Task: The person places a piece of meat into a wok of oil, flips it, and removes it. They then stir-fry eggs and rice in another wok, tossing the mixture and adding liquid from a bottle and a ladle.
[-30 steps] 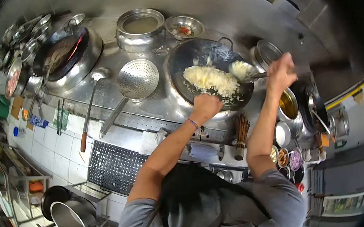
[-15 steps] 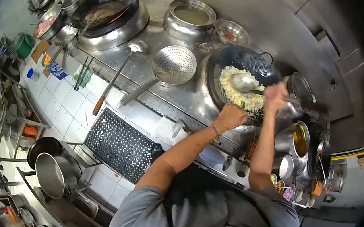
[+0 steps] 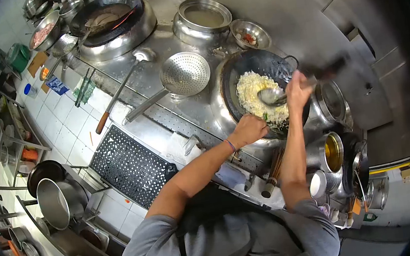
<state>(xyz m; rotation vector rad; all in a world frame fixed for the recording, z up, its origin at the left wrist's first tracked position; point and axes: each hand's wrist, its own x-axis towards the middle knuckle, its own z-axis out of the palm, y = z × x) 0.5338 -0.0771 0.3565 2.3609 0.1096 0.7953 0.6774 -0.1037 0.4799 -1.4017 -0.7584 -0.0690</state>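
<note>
A black wok [image 3: 256,59] sits on the steel burner ring ahead of me, with rice and egg [image 3: 250,83] in it and a few green bits near its close edge. My left hand [image 3: 249,129] is closed at the wok's near rim; the exact part it grips is hidden under the fingers. My right hand [image 3: 298,92] wraps round the handle of a metal ladle [image 3: 271,97], whose bowl rests in the rice. The far end of that handle is smeared by motion beyond the wok's right side.
A perforated strainer [image 3: 185,73] and another ladle [image 3: 144,55] lie on the steel stove top to the left. Behind stand a pot of liquid [image 3: 205,15] and a bowl of food scraps [image 3: 251,35]. A pot of yellow oil [image 3: 333,152] and bamboo sticks [image 3: 274,173] are at right.
My right hand has moved up and away from me, swinging the ladle's handle towards the back. The ladle's bowl stays in the rice. My left hand keeps its place at the rim; the view shifts slightly.
</note>
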